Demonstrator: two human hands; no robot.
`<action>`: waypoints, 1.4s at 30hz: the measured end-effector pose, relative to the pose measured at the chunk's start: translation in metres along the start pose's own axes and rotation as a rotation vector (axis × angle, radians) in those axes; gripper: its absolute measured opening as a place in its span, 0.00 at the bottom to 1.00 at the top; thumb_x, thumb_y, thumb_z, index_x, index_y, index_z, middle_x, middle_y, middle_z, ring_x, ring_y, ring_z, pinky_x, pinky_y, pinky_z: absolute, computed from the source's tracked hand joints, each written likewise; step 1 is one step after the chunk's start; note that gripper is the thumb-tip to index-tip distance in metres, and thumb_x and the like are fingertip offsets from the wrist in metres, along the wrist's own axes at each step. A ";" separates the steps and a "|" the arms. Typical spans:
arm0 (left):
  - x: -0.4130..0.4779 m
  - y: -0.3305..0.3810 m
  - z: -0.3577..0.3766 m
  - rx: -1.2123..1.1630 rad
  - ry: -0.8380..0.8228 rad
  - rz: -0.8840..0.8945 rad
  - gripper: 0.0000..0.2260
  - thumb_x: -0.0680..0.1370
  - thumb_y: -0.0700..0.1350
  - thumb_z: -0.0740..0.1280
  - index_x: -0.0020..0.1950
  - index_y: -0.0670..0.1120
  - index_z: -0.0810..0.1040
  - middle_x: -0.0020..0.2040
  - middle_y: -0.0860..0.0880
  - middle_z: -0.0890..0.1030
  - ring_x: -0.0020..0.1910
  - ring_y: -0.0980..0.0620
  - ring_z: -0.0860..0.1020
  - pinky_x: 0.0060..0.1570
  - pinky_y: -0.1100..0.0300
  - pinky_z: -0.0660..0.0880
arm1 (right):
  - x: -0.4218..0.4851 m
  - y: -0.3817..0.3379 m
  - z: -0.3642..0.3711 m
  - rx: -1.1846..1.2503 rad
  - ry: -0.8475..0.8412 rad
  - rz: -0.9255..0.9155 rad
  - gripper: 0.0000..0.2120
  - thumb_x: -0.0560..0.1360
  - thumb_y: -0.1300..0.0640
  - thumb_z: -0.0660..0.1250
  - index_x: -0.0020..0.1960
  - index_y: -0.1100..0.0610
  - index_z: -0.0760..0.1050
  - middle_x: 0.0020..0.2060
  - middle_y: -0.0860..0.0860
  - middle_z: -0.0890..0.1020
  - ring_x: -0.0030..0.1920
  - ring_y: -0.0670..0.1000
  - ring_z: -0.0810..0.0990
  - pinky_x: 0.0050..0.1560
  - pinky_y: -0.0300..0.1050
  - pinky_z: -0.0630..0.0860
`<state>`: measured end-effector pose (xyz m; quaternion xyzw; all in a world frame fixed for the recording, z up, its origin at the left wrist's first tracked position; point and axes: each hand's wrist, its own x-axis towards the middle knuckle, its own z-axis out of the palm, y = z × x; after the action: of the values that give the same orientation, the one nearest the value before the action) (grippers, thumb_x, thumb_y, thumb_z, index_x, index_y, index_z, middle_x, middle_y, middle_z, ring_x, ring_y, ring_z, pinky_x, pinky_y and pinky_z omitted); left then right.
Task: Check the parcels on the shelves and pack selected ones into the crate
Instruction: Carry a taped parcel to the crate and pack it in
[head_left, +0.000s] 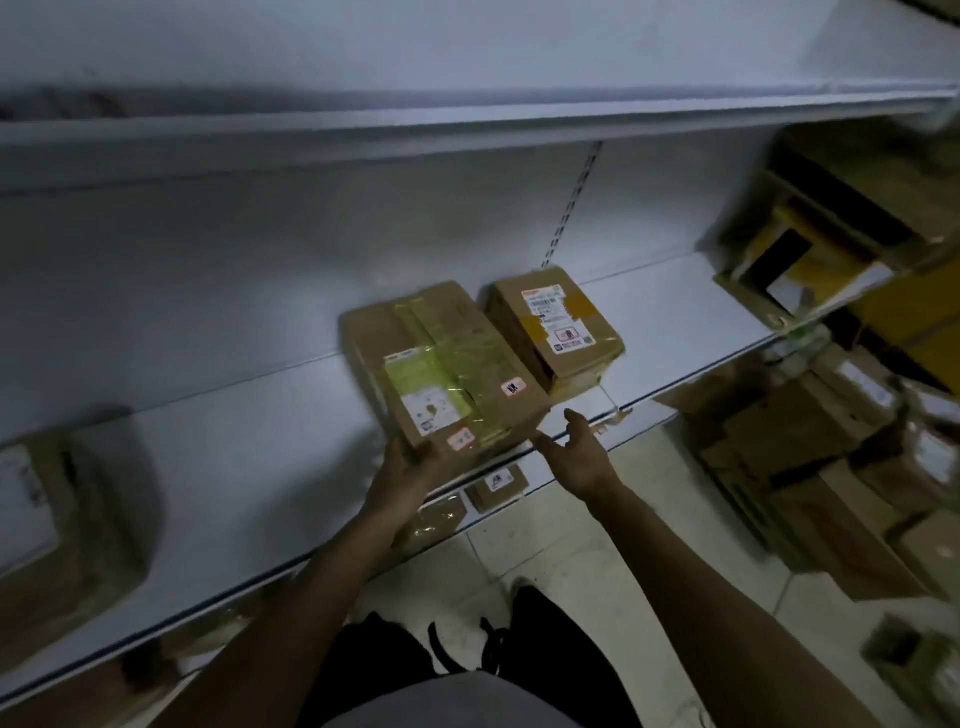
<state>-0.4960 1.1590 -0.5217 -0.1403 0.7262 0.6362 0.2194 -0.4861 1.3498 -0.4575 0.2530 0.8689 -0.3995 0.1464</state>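
I've got my left hand (410, 467) gripping the near corner of the taped parcel (441, 364) at the front edge of the shelf (234, 467), right hand (576, 452) spread loose just beside it, smaller parcel (556, 327) untouched alongside, no crate in sight, so I judge packing barely begun.

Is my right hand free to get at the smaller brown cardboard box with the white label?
Probably yes. The right hand is open and holds nothing, in front of the white shelf, and nothing lies between it and the smaller brown cardboard box. The left hand grips the larger yellow-taped cardboard box.
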 end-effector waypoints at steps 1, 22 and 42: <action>0.004 -0.004 0.005 -0.042 0.032 -0.036 0.23 0.78 0.53 0.66 0.71 0.50 0.66 0.59 0.54 0.74 0.58 0.52 0.74 0.55 0.57 0.70 | 0.013 0.001 -0.005 0.035 -0.016 0.000 0.34 0.78 0.47 0.63 0.77 0.58 0.54 0.75 0.55 0.62 0.72 0.56 0.64 0.68 0.49 0.64; -0.070 -0.041 0.148 -0.379 0.656 -0.177 0.16 0.82 0.49 0.58 0.70 0.50 0.66 0.60 0.51 0.75 0.57 0.51 0.76 0.54 0.54 0.72 | 0.110 0.102 -0.044 0.324 -0.756 0.247 0.27 0.70 0.40 0.70 0.66 0.47 0.71 0.59 0.49 0.78 0.57 0.51 0.76 0.57 0.51 0.69; -0.179 -0.036 0.119 -0.637 0.517 0.002 0.45 0.59 0.77 0.66 0.73 0.62 0.62 0.70 0.55 0.71 0.70 0.50 0.68 0.70 0.40 0.60 | 0.045 0.092 -0.059 0.669 -0.985 0.130 0.28 0.60 0.52 0.78 0.59 0.49 0.75 0.56 0.53 0.79 0.59 0.56 0.75 0.64 0.54 0.67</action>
<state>-0.3068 1.2576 -0.4752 -0.3558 0.5243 0.7732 -0.0255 -0.4755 1.4612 -0.4978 0.1229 0.5086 -0.7118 0.4685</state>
